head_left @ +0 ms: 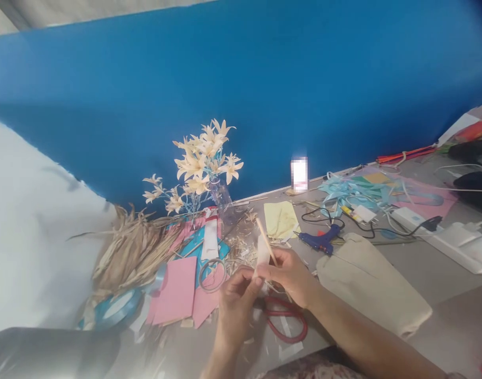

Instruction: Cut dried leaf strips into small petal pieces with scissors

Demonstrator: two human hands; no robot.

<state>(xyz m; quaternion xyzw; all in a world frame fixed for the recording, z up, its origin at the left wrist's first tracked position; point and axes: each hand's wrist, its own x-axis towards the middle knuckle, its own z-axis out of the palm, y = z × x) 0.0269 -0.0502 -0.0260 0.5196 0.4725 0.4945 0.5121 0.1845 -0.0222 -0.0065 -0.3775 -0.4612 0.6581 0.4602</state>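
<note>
Pinching stick (265,239) and pale strip (262,255) at lower centre, right hand (290,276) | left hand (235,295) grips strip's lower end | risk: strip may tear or slip off, grip is narrow | scissors (286,321) under hands could snag

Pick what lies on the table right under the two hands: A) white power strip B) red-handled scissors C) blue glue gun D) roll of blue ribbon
B: the red-handled scissors lie on the table directly below the left hand and right hand, which pinch a thin wooden stick with a pale strip; the glue gun sits farther back, to the right.
</note>
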